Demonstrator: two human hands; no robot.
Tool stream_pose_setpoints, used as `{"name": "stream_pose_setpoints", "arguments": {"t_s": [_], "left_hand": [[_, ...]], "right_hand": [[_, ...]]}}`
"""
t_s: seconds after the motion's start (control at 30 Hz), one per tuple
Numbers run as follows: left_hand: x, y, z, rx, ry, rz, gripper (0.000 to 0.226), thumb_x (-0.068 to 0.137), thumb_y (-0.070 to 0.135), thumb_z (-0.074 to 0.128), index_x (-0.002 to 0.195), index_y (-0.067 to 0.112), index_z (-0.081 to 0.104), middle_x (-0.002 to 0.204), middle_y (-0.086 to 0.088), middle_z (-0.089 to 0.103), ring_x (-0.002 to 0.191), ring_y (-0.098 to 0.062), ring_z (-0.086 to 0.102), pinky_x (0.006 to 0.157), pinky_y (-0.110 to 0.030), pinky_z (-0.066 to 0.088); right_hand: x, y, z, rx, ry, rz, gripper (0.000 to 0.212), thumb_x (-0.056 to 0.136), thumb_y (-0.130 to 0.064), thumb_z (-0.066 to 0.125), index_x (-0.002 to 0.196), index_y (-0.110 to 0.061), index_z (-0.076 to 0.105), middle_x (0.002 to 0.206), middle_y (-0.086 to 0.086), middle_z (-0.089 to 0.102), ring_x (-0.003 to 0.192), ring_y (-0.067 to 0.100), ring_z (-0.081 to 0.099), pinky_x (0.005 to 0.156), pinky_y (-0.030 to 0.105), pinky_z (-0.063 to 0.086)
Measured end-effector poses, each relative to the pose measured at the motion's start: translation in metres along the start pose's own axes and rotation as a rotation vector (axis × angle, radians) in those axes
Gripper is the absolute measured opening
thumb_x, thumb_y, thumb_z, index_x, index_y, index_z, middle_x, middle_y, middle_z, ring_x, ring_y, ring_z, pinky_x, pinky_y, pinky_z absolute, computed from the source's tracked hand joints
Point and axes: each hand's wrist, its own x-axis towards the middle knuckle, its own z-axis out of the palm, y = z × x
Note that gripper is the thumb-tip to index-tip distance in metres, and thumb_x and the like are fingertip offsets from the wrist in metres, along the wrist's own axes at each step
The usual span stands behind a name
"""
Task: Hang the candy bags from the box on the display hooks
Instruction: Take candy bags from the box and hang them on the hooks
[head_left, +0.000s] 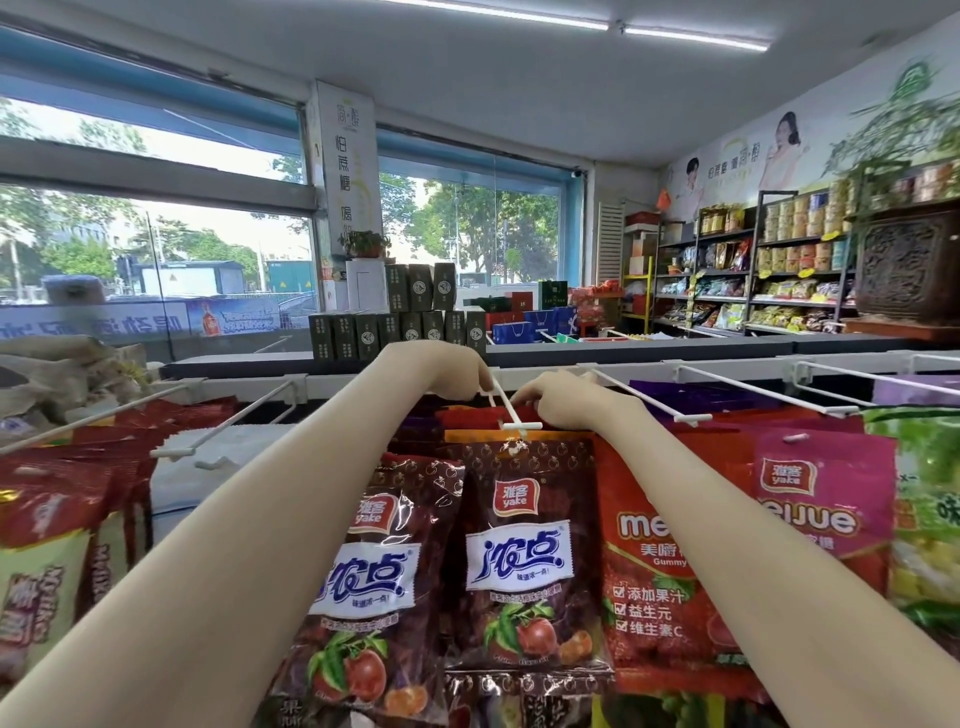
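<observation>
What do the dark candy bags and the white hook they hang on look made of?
Dark candy bag: thin plastic film, glossy, with creases and glare streaks. White hook: probably coated metal wire, smooth finish; it is thin and straight under the bags' weight, though plastic is possible.

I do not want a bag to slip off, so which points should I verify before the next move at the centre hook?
1. The front brown bag is threaded on the centre hook: ok.
2. The tilted brown bag beside it is threaded: cannot tell, hole hidden.
3. Hold of the left grip: cannot tell what it pinches.
4. Hold of the right grip: cannot tell; fingers at the wire.
5. The bare hook at left is free: ok.
</observation>
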Motion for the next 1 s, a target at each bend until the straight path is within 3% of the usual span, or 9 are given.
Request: {"name": "stream_pose_setpoints", "arguments": {"t_s": [0.1,0.2,0.33,0.43,0.5,0.67,0.8,0.9,1.0], "left_hand": [[-0.015,0.003,-0.002,-0.033,0.136,0.045,0.044,0.095,0.004,0.039,0.133,0.022,0.053,0.141,-0.003,0.049,0.129,-0.023,0.045,0.107,-0.038,0.036],[-0.038,0.011,0.003,-0.084,0.311,0.078,0.033,0.099,0.016,0.041,0.128,0.019,0.057,0.131,-0.005,0.056,0.117,-0.022,0.053,0.095,-0.033,0.041],[-0.072,0.035,0.032,-0.074,0.791,0.046,0.026,0.098,0.018,0.045,0.117,0.009,0.058,0.111,-0.010,0.057,0.101,-0.027,0.055,0.084,-0.038,0.049],[-0.093,0.063,0.061,-0.165,1.160,0.241,0.013,0.091,0.009,0.053,0.098,0.003,0.062,0.091,-0.011,0.059,0.082,-0.028,0.057,0.069,-0.037,0.052],[-0.099,0.081,0.080,-0.190,1.287,0.335,0.011,0.090,0.010,0.054,0.089,0.004,0.063,0.082,-0.008,0.059,0.072,-0.024,0.057,0.060,-0.032,0.050],[-0.091,0.114,0.117,-0.126,1.273,0.478,0.010,0.089,0.009,0.056,0.086,0.004,0.065,0.075,-0.006,0.059,0.067,-0.022,0.057,0.059,-0.031,0.048],[-0.065,0.130,0.126,-0.041,1.119,0.401,0.009,0.086,0.012,0.062,0.093,0.006,0.064,0.085,-0.007,0.062,0.076,-0.024,0.061,0.066,-0.034,0.052],[-0.045,0.142,0.122,0.023,0.955,0.264,0.040,0.080,0.025,0.072,0.113,0.006,0.061,0.109,-0.009,0.064,0.100,-0.027,0.063,0.087,-0.038,0.050],[-0.030,0.150,0.111,0.102,0.741,0.151,0.064,0.090,0.044,0.057,0.141,0.011,0.038,0.142,-0.006,0.044,0.133,-0.023,0.040,0.114,-0.040,0.022]], "right_hand": [[-0.007,0.002,0.001,0.043,0.092,-0.008,0.041,0.097,-0.009,0.036,0.122,-0.030,0.061,0.134,-0.005,0.056,0.128,0.021,0.043,0.109,0.054,0.027],[-0.029,0.001,0.002,0.186,0.216,-0.051,0.033,0.097,-0.014,0.042,0.121,-0.020,0.063,0.128,0.000,0.060,0.120,0.018,0.051,0.108,0.037,0.035],[-0.076,0.000,0.012,0.249,0.440,-0.143,0.030,0.097,-0.012,0.044,0.121,-0.014,0.062,0.124,0.001,0.062,0.117,0.015,0.053,0.100,0.021,0.034],[-0.111,0.006,0.026,0.253,0.534,-0.232,0.028,0.095,-0.006,0.049,0.117,-0.012,0.064,0.118,0.002,0.065,0.114,0.013,0.053,0.098,0.016,0.034],[-0.128,0.017,0.036,0.234,0.551,-0.309,0.028,0.092,-0.002,0.052,0.116,-0.010,0.064,0.118,0.002,0.064,0.115,0.012,0.052,0.102,0.017,0.034],[-0.155,0.056,0.047,0.163,0.614,-0.376,0.031,0.089,-0.001,0.056,0.118,-0.010,0.062,0.124,0.002,0.061,0.120,0.013,0.051,0.106,0.026,0.036],[-0.161,0.093,0.046,0.136,0.753,-0.307,0.026,0.087,-0.010,0.056,0.112,-0.012,0.064,0.110,0.001,0.066,0.108,0.014,0.055,0.098,0.022,0.032],[-0.155,0.117,0.040,0.185,0.718,-0.160,0.037,0.089,-0.021,0.061,0.125,-0.013,0.056,0.120,0.002,0.060,0.116,0.020,0.051,0.101,0.029,0.029],[-0.145,0.133,0.034,0.166,0.603,-0.142,0.052,0.090,-0.032,0.061,0.137,-0.017,0.045,0.134,0.000,0.051,0.126,0.017,0.041,0.106,0.034,0.025]]}}
